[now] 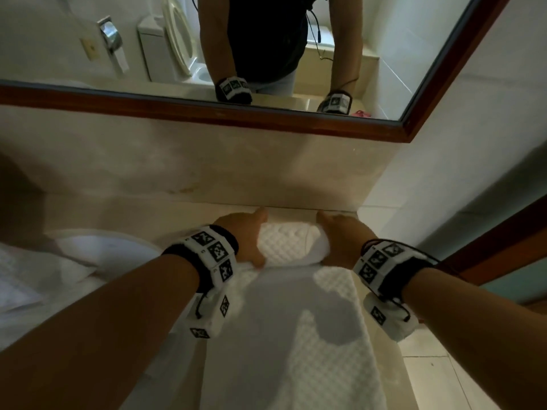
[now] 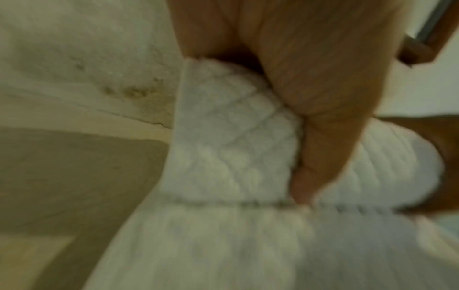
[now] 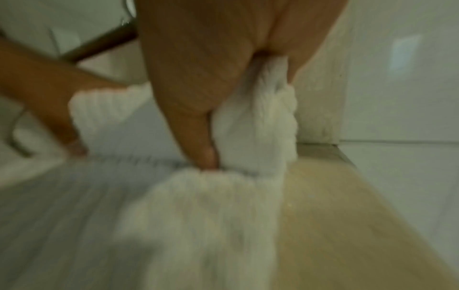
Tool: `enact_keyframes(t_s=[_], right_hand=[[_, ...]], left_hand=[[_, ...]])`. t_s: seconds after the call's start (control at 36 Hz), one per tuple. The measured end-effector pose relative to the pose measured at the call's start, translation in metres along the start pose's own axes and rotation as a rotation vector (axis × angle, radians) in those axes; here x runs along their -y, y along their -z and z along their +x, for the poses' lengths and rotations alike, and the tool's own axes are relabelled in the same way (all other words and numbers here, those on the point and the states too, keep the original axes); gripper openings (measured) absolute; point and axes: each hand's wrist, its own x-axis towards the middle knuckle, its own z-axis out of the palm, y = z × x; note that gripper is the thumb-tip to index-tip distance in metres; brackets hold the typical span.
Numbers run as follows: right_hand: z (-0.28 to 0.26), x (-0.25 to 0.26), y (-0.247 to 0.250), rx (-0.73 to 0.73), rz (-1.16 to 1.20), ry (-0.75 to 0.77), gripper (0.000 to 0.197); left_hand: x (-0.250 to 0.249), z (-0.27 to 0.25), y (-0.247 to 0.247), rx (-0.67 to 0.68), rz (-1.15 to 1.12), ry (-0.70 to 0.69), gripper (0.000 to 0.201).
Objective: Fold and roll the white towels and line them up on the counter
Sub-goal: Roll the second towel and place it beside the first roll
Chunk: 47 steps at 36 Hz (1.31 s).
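A white quilted towel (image 1: 310, 335) lies lengthwise on the beige counter (image 1: 165, 214), its far end wound into a roll (image 1: 288, 244). My left hand (image 1: 247, 236) grips the roll's left end, thumb under at the near side. My right hand (image 1: 344, 235) grips the right end the same way. The left wrist view shows my thumb (image 2: 313, 157) pressed into the roll (image 2: 231, 141). In the right wrist view my thumb (image 3: 198, 137) digs in where the roll (image 3: 258, 125) meets the flat part (image 3: 198, 225).
A white sink basin (image 1: 100, 250) sits to the left, with more white cloth (image 1: 26, 279) at the far left. A wood-framed mirror (image 1: 207, 110) hangs above the backsplash. A white tiled wall (image 1: 444, 179) closes the right side; the counter edge (image 1: 384, 297) is close to the towel.
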Motion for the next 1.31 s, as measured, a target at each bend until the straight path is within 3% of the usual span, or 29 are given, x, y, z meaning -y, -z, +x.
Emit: enact_keyframes(t_s=[0.11, 0.17, 0.25, 0.33, 0.39, 0.42, 0.47, 0.53, 0.58, 0.64, 0.69, 0.81, 0.89, 0.94, 1.03, 1.08, 1.19, 1.31], right_hand=[[-0.013, -0.004, -0.024, -0.186, -0.124, -0.001, 0.077], [-0.022, -0.005, -0.029, -0.181, -0.124, 0.01, 0.082], [-0.04, -0.011, -0.025, -0.042, -0.043, 0.039, 0.087], [-0.053, -0.01, -0.004, 0.113, 0.123, 0.035, 0.083], [-0.056, -0.011, 0.014, 0.196, 0.239, 0.003, 0.065], [-0.057, -0.012, 0.02, 0.198, 0.253, -0.009, 0.054], [-0.056, -0.016, 0.031, 0.227, 0.234, -0.019, 0.049], [-0.053, -0.017, 0.038, 0.339, 0.276, -0.033, 0.071], [-0.047, -0.01, 0.037, 0.498, 0.218, -0.055, 0.086], [-0.041, 0.004, 0.02, 0.572, 0.014, -0.046, 0.08], [-0.041, 0.014, 0.0, 0.497, -0.162, -0.075, 0.057], [-0.036, 0.013, -0.008, 0.416, 0.068, -0.177, 0.036], [-0.016, 0.008, 0.0, 0.313, 0.111, -0.144, 0.056], [-0.006, 0.008, 0.003, 0.199, 0.079, -0.144, 0.072], [-0.009, 0.013, -0.004, -0.091, 0.008, -0.156, 0.072], [-0.02, 0.022, -0.017, -0.207, -0.048, -0.159, 0.07], [-0.052, 0.026, -0.039, -0.201, -0.036, -0.121, 0.097], [-0.094, 0.019, -0.046, -0.109, -0.038, 0.038, 0.1]], left_hand=[[-0.01, -0.002, -0.028, -0.341, 0.167, -0.018, 0.079], [-0.013, -0.011, -0.037, -0.374, 0.254, -0.042, 0.077], [-0.016, -0.026, -0.04, -0.277, 0.262, -0.061, 0.084], [-0.02, -0.037, -0.025, -0.111, 0.041, -0.038, 0.054], [-0.021, -0.04, -0.011, -0.032, -0.007, -0.033, 0.035], [-0.022, -0.041, -0.004, -0.011, 0.019, -0.041, 0.035], [-0.022, -0.039, 0.008, 0.079, 0.089, -0.04, 0.059], [-0.023, -0.033, 0.016, 0.226, 0.154, -0.009, 0.095], [-0.026, -0.027, 0.016, 0.352, 0.268, 0.013, 0.103], [-0.028, -0.023, 0.009, 0.395, 0.379, 0.027, 0.104], [-0.026, -0.021, 0.005, 0.395, 0.363, 0.028, 0.103], [-0.016, -0.017, 0.008, 0.354, 0.134, 0.054, 0.097], [-0.009, -0.009, 0.011, 0.206, 0.118, 0.05, 0.098], [-0.008, -0.005, 0.007, 0.017, 0.172, 0.027, 0.097], [-0.005, -0.005, -0.011, -0.282, 0.269, 0.002, 0.098], [-0.003, -0.009, -0.022, -0.353, 0.273, -0.014, 0.098], [-0.002, -0.029, -0.029, -0.267, 0.214, -0.049, 0.091], [-0.002, -0.059, -0.016, -0.109, 0.151, -0.096, 0.055]])
